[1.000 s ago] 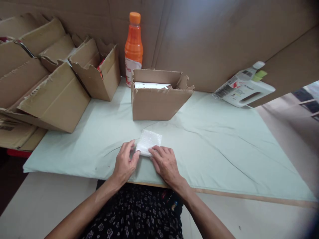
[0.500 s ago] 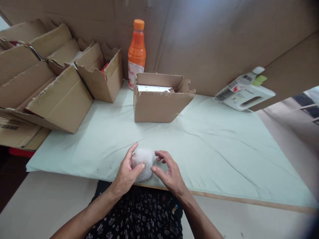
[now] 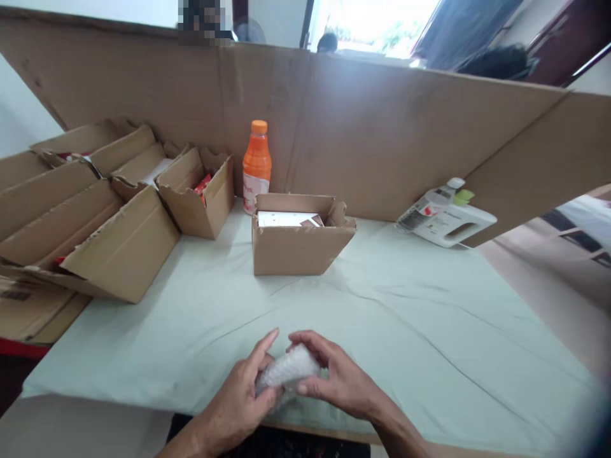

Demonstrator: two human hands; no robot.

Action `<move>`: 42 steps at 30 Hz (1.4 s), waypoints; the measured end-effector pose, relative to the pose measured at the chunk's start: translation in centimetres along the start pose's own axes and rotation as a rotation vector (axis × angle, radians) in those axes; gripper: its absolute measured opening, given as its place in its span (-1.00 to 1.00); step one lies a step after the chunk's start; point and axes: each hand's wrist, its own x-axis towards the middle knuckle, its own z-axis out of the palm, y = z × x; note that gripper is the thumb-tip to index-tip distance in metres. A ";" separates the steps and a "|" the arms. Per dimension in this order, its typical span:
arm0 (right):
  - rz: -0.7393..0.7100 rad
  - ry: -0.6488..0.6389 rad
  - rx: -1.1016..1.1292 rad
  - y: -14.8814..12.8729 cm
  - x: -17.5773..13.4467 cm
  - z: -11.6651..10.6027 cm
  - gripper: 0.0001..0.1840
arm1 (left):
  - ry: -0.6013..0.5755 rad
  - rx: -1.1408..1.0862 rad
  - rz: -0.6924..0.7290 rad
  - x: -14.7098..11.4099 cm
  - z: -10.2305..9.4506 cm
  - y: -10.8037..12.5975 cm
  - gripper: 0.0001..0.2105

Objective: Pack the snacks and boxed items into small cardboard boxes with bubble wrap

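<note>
A bundle of bubble wrap (image 3: 292, 367) is held between my two hands, just above the near edge of the table. My left hand (image 3: 245, 394) grips its left end, thumb on the near side and index finger stretched out. Around its right end curl the fingers and thumb of my right hand (image 3: 334, 376). The wrap is cloudy, so whatever may be inside does not show.
An open cardboard box (image 3: 300, 251) holding white flat items stands mid-table. Behind it is an orange bottle (image 3: 256, 166). Several cardboard bins (image 3: 124, 248) fill the left side. A white jug (image 3: 446, 222) and a clear bottle (image 3: 420, 211) lean by the cardboard wall (image 3: 382, 140) at right.
My right hand has closed onto the bubble wrap, which has turned from upright to lying tilted across my hands. The head view has lifted, showing the room beyond the cardboard wall.
</note>
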 end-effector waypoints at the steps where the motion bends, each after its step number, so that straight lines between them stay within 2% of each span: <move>1: 0.032 -0.046 -0.039 -0.3 0.0 -0.4 -0.52 | -0.026 0.048 0.031 0.3 0.0 0.1 -0.26; 4: 0.082 -0.093 -0.133 -2.0 0.2 -2.5 -0.81 | -0.075 0.160 0.136 1.9 -1.4 1.3 -0.27; 6: 0.043 -0.029 -0.122 -3.9 0.6 -5.1 -0.79 | -0.009 0.262 0.285 3.6 -3.4 3.2 -0.31; 8: -0.029 0.112 -0.076 -6.0 1.6 -8.7 -0.73 | 0.155 0.432 0.499 5.9 -5.9 5.8 -0.36; 10: -0.133 0.336 -0.042 -8.0 3.6 -12.6 -0.68 | 0.343 0.634 0.692 8.8 -8.2 8.2 -0.41; 13: -0.244 0.649 -0.104 -9.8 7.8 -17.6 -0.63 | 0.502 0.857 0.814 13.2 -9.9 10.3 -0.42; 14: -0.227 0.707 -0.197 -10.1 9.3 -18.8 -0.63 | 0.519 0.903 0.820 14.5 -9.9 10.4 -0.43; 16: -0.067 0.739 -0.546 -10.6 11.8 -20.2 -0.68 | 0.540 0.958 0.827 16.4 -9.7 10.2 -0.47; 19: 0.243 0.641 -1.185 -11.8 14.2 -20.4 -0.78 | 0.576 0.974 0.863 17.4 -9.1 9.3 -0.51; 20: 0.299 0.590 -1.327 -12.4 14.6 -20.0 -0.78 | 0.583 0.972 0.877 17.4 -9.0 9.2 -0.52; 22: 0.346 0.459 -1.455 -13.5 15.5 -19.1 -0.76 | 0.592 0.972 0.895 17.3 -8.9 9.0 -0.55; 25: 0.387 0.265 -1.449 -13.9 16.4 -18.0 -0.75 | 0.602 0.981 0.896 17.1 -9.0 9.2 -0.59; 29: 0.401 0.297 -1.366 -12.4 16.6 -17.7 -0.69 | 0.603 0.981 0.893 17.1 -9.0 9.2 -0.60; 33: 0.357 0.192 -1.206 -11.7 15.7 -18.2 -0.65 | 0.610 0.978 0.904 17.1 -8.9 9.2 -0.62; 38: 0.335 0.105 -1.241 -11.5 16.6 -18.7 -0.83 | 0.635 0.986 0.902 17.1 -8.8 9.1 -0.63; 42: 0.309 0.072 -1.201 -11.5 17.4 -19.0 -0.88 | 0.635 0.968 0.914 17.1 -8.6 9.2 -0.60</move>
